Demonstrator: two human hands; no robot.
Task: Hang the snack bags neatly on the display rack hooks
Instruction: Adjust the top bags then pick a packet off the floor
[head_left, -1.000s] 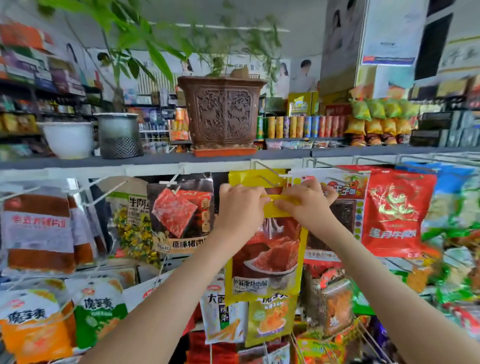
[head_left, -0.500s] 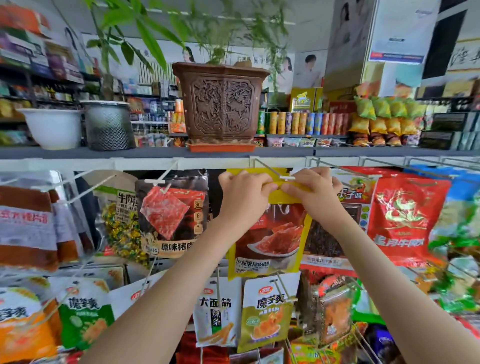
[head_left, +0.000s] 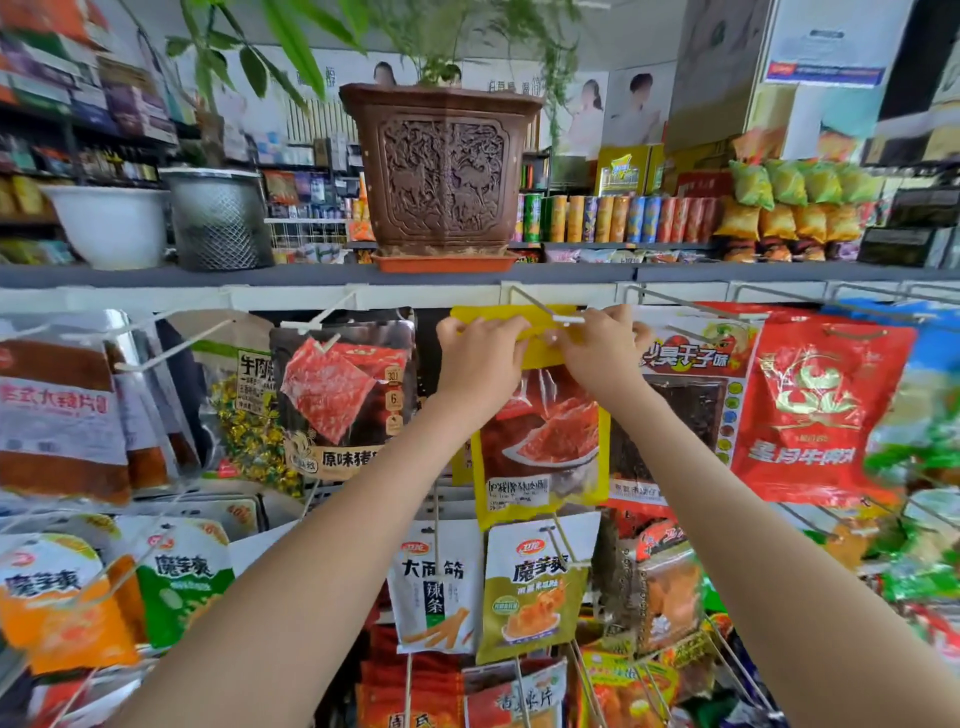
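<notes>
A yellow snack bag (head_left: 540, 457) with a picture of red dried meat hangs in front of the display rack. My left hand (head_left: 480, 358) grips the left part of its yellow top strip. My right hand (head_left: 597, 353) pinches the right part of the strip. The strip is raised to the white tip of a top-row hook (head_left: 540, 306), which sits between my two hands. Whether the hook passes through the bag's hole is hidden by my fingers.
A dark meat bag (head_left: 337, 395) hangs to the left, a red bag (head_left: 810, 400) to the right. Lower hooks hold a white bag (head_left: 436, 587) and an olive bag (head_left: 535, 587). A brown carved planter (head_left: 441, 171) stands on the grey shelf (head_left: 260, 274) just above.
Both hands have lifted the yellow bag upward, from below the hook to the level of its tip, and its top strip now meets the hook end.
</notes>
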